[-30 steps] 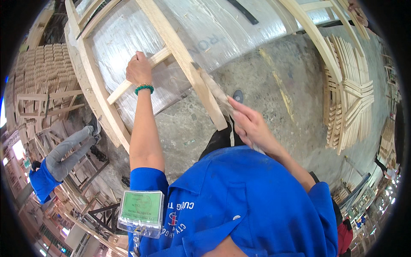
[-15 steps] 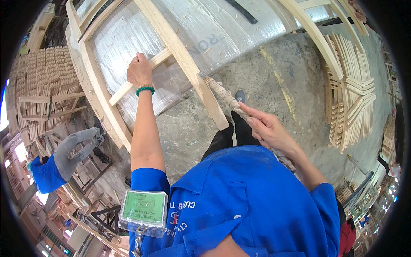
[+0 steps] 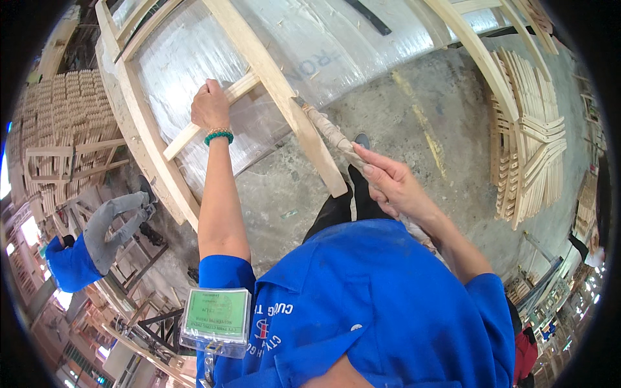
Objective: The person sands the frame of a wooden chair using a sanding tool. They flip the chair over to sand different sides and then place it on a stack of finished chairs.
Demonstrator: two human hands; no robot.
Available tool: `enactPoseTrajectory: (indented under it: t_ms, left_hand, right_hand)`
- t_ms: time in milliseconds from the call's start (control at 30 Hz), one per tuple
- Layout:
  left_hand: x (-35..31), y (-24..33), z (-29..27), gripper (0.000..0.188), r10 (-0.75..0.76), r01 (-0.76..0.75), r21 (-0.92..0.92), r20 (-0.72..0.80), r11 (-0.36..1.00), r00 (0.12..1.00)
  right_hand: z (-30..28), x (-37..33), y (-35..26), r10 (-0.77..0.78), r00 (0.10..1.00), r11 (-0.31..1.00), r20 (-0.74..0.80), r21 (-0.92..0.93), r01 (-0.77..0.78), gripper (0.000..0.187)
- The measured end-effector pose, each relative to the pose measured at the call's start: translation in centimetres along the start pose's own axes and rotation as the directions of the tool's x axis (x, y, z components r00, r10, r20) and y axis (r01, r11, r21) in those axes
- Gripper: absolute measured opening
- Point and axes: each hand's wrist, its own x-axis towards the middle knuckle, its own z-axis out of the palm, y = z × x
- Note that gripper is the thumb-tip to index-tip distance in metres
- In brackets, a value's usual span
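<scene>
A pale wooden frame [image 3: 242, 48] lies over a plastic-wrapped surface at the left and middle. My left hand [image 3: 210, 105], with a green beaded bracelet at its wrist, is closed round the frame's crosspiece [image 3: 242, 87]. In my right hand [image 3: 396, 184] is a long tool wrapped in light cloth or tape [image 3: 331, 134], perhaps a scraper. Its thin dark metal tip [image 3: 299, 101] touches the edge of the frame's right rail [image 3: 309, 137]. The tool's rear end runs back under my right forearm toward my shirt.
Another wooden frame [image 3: 475, 48] reaches in at the upper right. Beside it, curved wooden parts [image 3: 533, 142] are stacked on the concrete floor [image 3: 414, 168]. More wooden parts [image 3: 68, 110] are piled at the left, where a person in a blue shirt [image 3: 74, 258] stands. A dark strip [image 3: 369, 16] lies on the plastic.
My right hand and the tool have shifted slightly away from me and to the left, the tip sliding farther up the rail's edge. My left hand keeps its hold on the crosspiece.
</scene>
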Motion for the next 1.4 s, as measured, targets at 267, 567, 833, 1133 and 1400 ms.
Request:
enactPoseTrajectory:
  t_ms: [267,567,833,1133,1400]
  left_hand:
    - [-0.3,0.2,0.1,0.044,-0.004,0.005,-0.021,0.007,1.0,1.0]
    - [-0.4,-0.9,0.2,0.043,0.028,-0.028,0.022,-0.016,0.999,0.999]
    - [-0.3,0.1,-0.3,0.044,-0.02,0.02,-0.026,-0.009,0.999,1.0]
    - [-0.7,-0.1,-0.2,0.045,-0.004,0.004,-0.001,-0.041,1.0,0.999]
    - [0.0,0.0,0.0,0.043,0.004,-0.004,-0.022,-0.018,1.0,1.0]
  right_hand:
    - [0.2,-0.3,0.9,-0.057,0.998,0.991,-0.007,-0.119,0.056,0.043]
    - [2.2,2.2,1.3,-0.136,0.988,0.99,-0.069,0.036,0.139,0.044]
    - [-0.4,-1.8,1.6,-0.067,0.998,0.993,0.003,-0.1,0.067,0.043]
    - [0.2,-1.4,3.5,-0.087,0.996,0.996,0.021,-0.014,0.087,0.044]
    - [-0.2,3.4,0.7,-0.217,0.966,0.967,-0.14,0.102,0.232,0.044]
